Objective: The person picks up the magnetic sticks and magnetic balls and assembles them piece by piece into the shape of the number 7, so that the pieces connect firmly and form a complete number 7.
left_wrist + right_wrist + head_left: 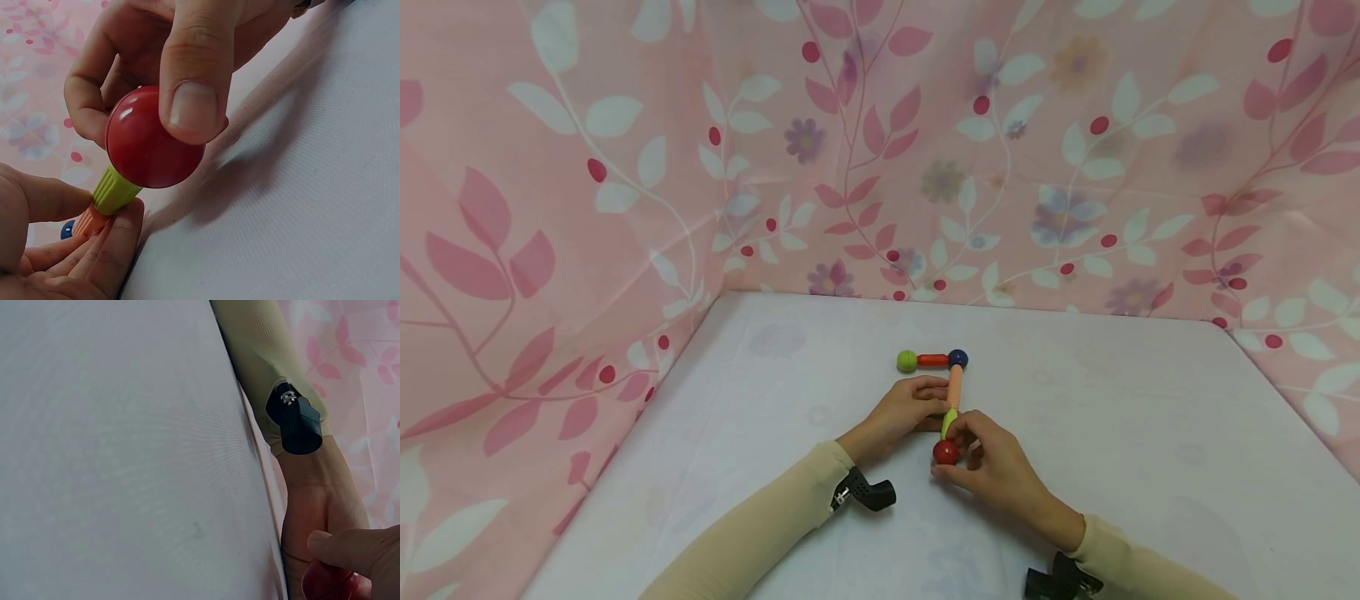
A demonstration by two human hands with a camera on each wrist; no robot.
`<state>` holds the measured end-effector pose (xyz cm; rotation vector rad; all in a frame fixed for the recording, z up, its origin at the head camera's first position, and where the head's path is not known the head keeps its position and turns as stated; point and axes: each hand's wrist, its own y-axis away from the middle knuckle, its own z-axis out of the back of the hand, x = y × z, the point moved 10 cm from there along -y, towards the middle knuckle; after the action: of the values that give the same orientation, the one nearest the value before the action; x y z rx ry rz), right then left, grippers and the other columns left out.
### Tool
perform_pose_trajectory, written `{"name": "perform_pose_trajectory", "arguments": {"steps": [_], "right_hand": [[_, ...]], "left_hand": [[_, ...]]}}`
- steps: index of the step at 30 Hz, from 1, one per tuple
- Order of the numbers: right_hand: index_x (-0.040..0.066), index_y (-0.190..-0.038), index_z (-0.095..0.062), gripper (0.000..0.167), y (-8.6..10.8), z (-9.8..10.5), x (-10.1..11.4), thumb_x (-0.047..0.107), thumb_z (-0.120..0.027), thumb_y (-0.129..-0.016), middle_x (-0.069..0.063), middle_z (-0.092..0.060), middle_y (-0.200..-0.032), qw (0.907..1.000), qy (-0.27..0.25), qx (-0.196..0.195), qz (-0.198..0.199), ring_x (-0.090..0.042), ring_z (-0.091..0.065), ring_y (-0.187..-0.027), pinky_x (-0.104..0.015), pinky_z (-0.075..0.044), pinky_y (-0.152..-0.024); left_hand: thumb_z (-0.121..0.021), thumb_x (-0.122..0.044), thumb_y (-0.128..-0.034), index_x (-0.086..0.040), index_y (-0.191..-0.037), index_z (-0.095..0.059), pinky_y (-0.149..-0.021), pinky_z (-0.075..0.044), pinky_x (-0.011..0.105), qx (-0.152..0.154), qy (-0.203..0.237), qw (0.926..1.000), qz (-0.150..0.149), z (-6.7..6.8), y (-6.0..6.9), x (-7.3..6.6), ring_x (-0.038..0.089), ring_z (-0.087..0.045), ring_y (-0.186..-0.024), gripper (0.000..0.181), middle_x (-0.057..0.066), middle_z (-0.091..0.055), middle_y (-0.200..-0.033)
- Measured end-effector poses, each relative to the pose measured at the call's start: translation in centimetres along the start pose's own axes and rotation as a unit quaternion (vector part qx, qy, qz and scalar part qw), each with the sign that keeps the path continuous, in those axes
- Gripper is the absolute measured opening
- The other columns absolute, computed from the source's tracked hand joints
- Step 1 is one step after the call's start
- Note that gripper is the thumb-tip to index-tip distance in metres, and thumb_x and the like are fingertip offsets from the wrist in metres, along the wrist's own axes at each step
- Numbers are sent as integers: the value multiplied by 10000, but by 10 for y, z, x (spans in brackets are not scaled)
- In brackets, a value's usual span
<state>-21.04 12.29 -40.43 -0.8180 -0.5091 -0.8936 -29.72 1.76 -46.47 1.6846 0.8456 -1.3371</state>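
Note:
An L-shaped chain of balls and rods lies on the white-covered table. From its far end run a lime green ball (907,361), a red rod (932,360), a dark blue ball (957,358), an orange rod (955,387) and a yellow-green rod (114,190). At the near end is a shiny red ball (946,452). My left hand (906,410) pinches the chain where the orange and yellow-green rods meet. With thumb and fingers, my right hand (1003,471) grips the red ball against the yellow-green rod. The right wrist view shows the ball only partly.
The white table (1112,417) spreads around both hands. A pink floral curtain (880,150) hangs behind it and along the left. Black wrist cameras, one on the left wrist (868,492), sit at both sleeve cuffs.

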Motion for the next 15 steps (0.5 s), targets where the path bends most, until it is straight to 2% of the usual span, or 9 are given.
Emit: {"name": "perform_pose_trajectory", "arguments": {"steps": [15], "right_hand": [[104,-1066,-605,482,0,-1,0,97,-965,-745,73,-593,-944,9999,-31,77,-145,-160,-613,-789,-311,-567,-608]], "left_hand": [[-675,-23,-993,11,-1387,-598,-891,-586,363,60,170,9998,-57,-1,0,-1,212,-700,-1033,402,98,-707,-1217]]}}
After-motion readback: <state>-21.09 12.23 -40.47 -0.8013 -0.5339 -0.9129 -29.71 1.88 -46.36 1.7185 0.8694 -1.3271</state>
